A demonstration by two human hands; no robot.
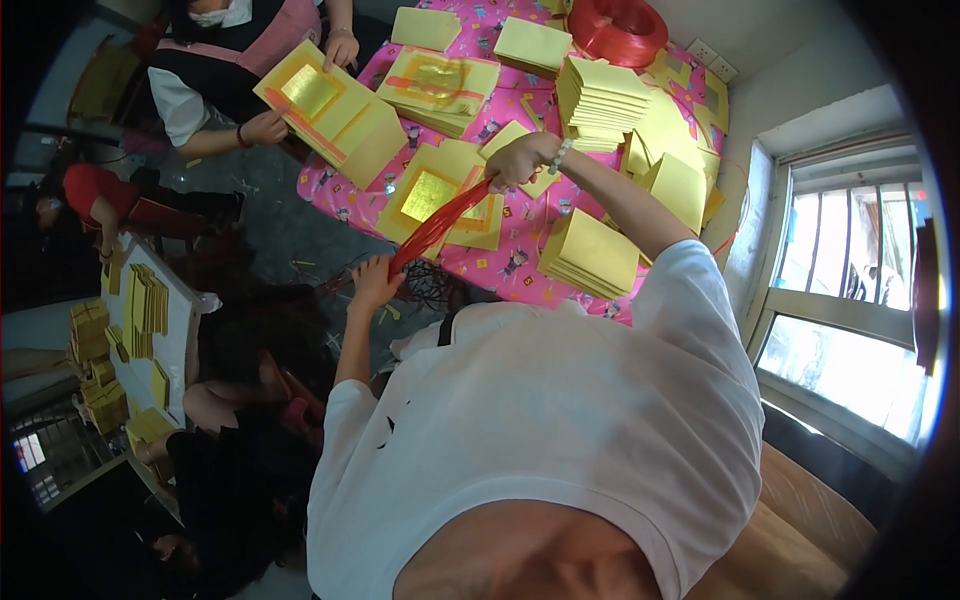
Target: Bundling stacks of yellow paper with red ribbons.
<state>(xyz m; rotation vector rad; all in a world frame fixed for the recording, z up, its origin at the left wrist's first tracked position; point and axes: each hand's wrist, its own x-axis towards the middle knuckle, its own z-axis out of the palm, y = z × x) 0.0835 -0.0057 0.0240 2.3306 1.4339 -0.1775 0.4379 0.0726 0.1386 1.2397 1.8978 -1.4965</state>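
Observation:
A bundle of red plastic strips (440, 230) stretches on a slant between my two hands. My left hand (376, 282), beyond the near left edge of the table, is closed on its lower end. Higher up and to the right, my right hand (518, 163) grips the other end over the table, a beaded bracelet on that wrist. Just under the strips lie yellow paper sheets with a gold foil square (428, 196). A stack of yellow paper (590, 255) sits to the right, below my right forearm.
The table has a pink patterned cover (480, 262). More yellow paper stacks (603, 95) and a red coil of plastic strap (617, 32) stand farther back. Across the table a person holds yellow sheets (335, 115). At left, people sit around a white table (182, 330). A barred window (850, 250) is right.

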